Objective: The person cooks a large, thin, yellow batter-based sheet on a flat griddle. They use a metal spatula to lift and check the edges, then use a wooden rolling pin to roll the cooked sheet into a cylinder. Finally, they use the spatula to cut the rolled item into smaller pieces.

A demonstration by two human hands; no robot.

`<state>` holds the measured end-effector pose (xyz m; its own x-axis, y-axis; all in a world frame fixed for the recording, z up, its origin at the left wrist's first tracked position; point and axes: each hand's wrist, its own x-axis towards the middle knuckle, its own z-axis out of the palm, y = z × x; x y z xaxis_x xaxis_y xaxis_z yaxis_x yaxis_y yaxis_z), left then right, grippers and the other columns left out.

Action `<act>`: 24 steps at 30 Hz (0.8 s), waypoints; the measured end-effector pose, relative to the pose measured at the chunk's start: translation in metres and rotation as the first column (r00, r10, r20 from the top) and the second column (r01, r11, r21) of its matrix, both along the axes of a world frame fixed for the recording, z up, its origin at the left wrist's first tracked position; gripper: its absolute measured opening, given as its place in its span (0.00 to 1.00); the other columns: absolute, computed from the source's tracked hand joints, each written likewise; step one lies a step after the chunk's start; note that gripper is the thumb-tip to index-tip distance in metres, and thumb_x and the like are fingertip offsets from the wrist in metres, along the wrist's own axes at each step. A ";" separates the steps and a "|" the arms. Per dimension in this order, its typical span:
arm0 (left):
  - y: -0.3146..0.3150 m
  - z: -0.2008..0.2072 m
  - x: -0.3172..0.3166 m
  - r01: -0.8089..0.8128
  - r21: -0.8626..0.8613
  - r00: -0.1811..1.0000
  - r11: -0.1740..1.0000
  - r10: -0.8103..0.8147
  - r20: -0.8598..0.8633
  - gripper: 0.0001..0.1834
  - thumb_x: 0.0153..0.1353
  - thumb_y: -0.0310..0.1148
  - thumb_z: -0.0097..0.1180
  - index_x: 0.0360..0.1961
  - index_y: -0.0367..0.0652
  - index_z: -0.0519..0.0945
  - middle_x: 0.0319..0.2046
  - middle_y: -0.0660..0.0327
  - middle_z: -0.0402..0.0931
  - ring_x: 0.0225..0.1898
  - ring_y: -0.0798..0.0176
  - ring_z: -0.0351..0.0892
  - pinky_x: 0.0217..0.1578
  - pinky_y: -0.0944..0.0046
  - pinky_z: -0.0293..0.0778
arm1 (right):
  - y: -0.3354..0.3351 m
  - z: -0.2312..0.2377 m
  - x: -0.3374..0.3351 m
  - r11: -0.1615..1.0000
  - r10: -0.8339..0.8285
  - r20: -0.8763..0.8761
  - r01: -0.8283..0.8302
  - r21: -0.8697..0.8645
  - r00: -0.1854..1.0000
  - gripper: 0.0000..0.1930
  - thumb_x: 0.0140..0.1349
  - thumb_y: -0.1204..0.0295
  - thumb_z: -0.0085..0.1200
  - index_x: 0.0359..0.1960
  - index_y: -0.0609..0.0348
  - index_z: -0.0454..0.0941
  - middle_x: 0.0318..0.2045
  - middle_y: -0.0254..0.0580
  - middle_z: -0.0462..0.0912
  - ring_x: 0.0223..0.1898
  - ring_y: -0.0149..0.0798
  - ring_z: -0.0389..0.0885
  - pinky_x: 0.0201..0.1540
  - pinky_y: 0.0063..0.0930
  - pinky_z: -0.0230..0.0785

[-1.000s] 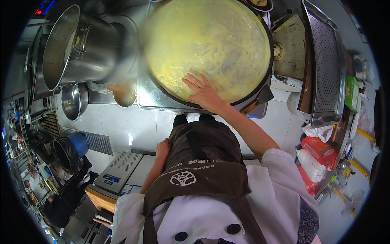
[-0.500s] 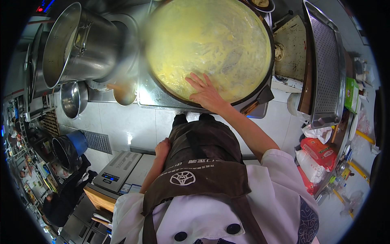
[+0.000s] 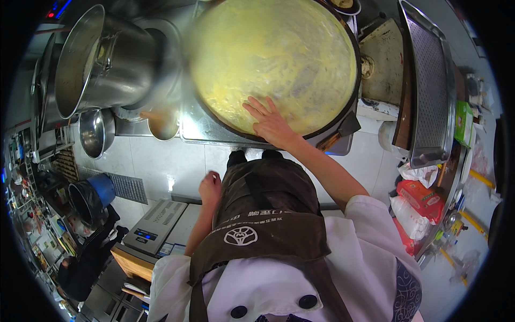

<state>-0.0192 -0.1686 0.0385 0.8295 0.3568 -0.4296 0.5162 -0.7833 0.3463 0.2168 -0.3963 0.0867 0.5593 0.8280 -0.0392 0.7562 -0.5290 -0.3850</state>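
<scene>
A large, thin yellow pancake [image 3: 279, 59] covers a round black griddle [image 3: 354, 91] in front of me. My right hand [image 3: 272, 124] reaches over its near edge, fingers spread, the fingertips at or just above the surface; whether they touch I cannot tell. It holds nothing. Down by my left side, next to the brown apron [image 3: 263, 214], my left hand [image 3: 210, 186] hangs with curled fingers, and nothing shows in it. A dark-bladed scraper [image 3: 350, 126] with a wooden handle lies at the griddle's near right.
To the left stand a tall steel pot [image 3: 120, 64], a steel bowl [image 3: 96, 134] and a pan [image 3: 163, 124]. A perforated metal tray [image 3: 432, 80] is at the right, with red and white bags [image 3: 421, 201] below it. Behind me at left are a grey machine [image 3: 153, 231] and a bin [image 3: 88, 198].
My left hand has come away from the apron and moved slightly up and left. The right hand stays almost in the same place over the pancake.
</scene>
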 end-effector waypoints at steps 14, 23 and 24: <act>-0.066 0.049 0.220 0.839 -0.059 0.531 0.540 -0.792 0.303 0.02 0.48 0.29 0.59 0.22 0.46 0.77 0.26 0.58 0.71 0.35 0.53 0.75 0.34 0.55 0.71 | -0.038 0.009 -0.007 0.940 -0.302 -0.080 0.311 0.139 0.950 0.03 0.48 0.73 0.59 0.25 0.54 0.79 0.61 0.48 0.68 0.69 0.49 0.54 0.69 0.57 0.41; -0.083 0.032 0.240 0.938 -0.121 0.346 0.325 -0.889 0.300 0.03 0.38 0.29 0.55 0.15 0.42 0.77 0.20 0.52 0.75 0.25 0.47 0.77 0.25 0.52 0.71 | -0.063 0.001 -0.024 0.881 -0.437 -0.159 0.457 0.124 0.885 0.04 0.51 0.72 0.59 0.29 0.52 0.80 0.60 0.45 0.69 0.69 0.48 0.55 0.69 0.54 0.43; -0.084 0.032 0.242 0.939 -0.127 0.345 0.321 -0.892 0.293 0.03 0.38 0.29 0.54 0.15 0.42 0.77 0.19 0.51 0.75 0.24 0.46 0.77 0.24 0.52 0.71 | -0.063 0.001 -0.024 0.879 -0.443 -0.162 0.463 0.113 0.882 0.04 0.51 0.73 0.59 0.30 0.52 0.80 0.60 0.44 0.69 0.69 0.47 0.55 0.70 0.53 0.43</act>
<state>0.2225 -0.2530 0.0703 0.6127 -0.7622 -0.2091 -0.5506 -0.6014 0.5789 0.1932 -0.4597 0.0874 0.8726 0.4871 -0.0357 0.3863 -0.7330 -0.5599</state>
